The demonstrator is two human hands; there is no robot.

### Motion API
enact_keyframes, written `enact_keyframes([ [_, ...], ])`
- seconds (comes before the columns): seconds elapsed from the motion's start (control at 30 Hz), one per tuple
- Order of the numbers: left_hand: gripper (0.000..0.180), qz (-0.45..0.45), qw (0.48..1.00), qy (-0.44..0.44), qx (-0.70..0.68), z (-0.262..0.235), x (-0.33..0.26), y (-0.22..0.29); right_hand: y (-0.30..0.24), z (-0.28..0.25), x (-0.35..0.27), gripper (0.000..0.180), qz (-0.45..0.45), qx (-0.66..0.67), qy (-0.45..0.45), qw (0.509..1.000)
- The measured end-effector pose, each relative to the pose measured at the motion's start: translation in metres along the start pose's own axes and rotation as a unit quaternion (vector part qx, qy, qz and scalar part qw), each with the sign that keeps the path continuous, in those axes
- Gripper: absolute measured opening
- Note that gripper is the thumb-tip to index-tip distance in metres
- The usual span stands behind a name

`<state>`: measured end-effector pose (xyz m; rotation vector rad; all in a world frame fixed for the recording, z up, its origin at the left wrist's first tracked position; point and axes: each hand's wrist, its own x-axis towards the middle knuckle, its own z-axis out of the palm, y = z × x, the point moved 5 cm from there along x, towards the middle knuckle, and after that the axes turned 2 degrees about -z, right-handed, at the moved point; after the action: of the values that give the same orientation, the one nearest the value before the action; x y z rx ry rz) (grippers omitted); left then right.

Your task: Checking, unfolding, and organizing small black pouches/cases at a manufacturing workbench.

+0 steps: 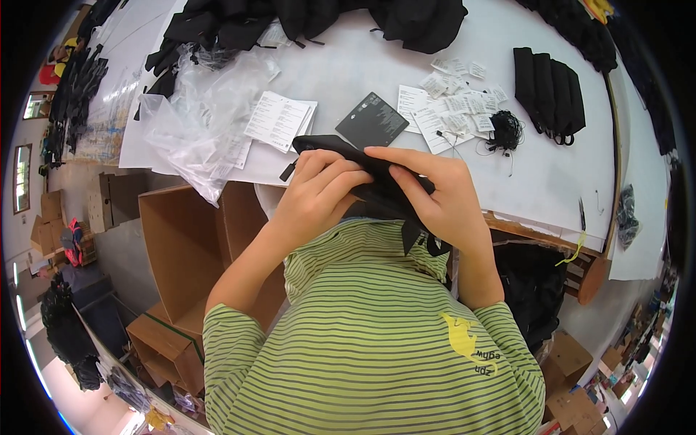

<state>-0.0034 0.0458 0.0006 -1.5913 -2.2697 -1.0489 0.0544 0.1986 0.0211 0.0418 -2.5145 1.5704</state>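
Both my hands hold one folded black fabric piece at the white table's near edge. My left hand grips it from the left, fingers curled over its top. From the right, my right hand pinches it, thumb and fingers pressed onto the cloth. Black straps of the piece hang below my right hand. The lower part of the fabric is hidden behind my fingers.
On the white table lie a black card, printed paper sheets, several small white tags, a stack of folded black pieces, crumpled clear plastic bags and a black fabric heap. An open cardboard box stands at the lower left.
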Motion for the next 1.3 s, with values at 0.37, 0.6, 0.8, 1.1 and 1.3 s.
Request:
enact_keyframes([
  [0.37,0.031,0.021,1.0,0.007,-0.022,0.002,-0.004,0.002,0.006,0.008,0.003,0.028,0.009,0.008,-0.017,1.0],
  [0.6,0.034,-0.006,1.0,-0.013,0.019,-0.003,-0.008,0.005,0.001,0.009,-0.002,0.028,0.011,0.035,-0.013,0.999],
  [0.8,0.029,0.053,0.997,0.018,0.054,-0.015,-0.009,0.024,-0.02,0.005,-0.015,0.028,-0.023,0.002,-0.002,1.0],
  [1.1,0.022,0.08,0.993,0.008,0.081,-0.025,-0.009,0.037,-0.027,0.001,-0.013,0.028,-0.044,-0.012,0.02,0.999],
  [1.3,0.03,0.024,0.998,-0.052,0.025,-0.021,-0.011,0.035,-0.018,0.01,-0.008,0.027,-0.033,-0.009,0.004,0.999],
])
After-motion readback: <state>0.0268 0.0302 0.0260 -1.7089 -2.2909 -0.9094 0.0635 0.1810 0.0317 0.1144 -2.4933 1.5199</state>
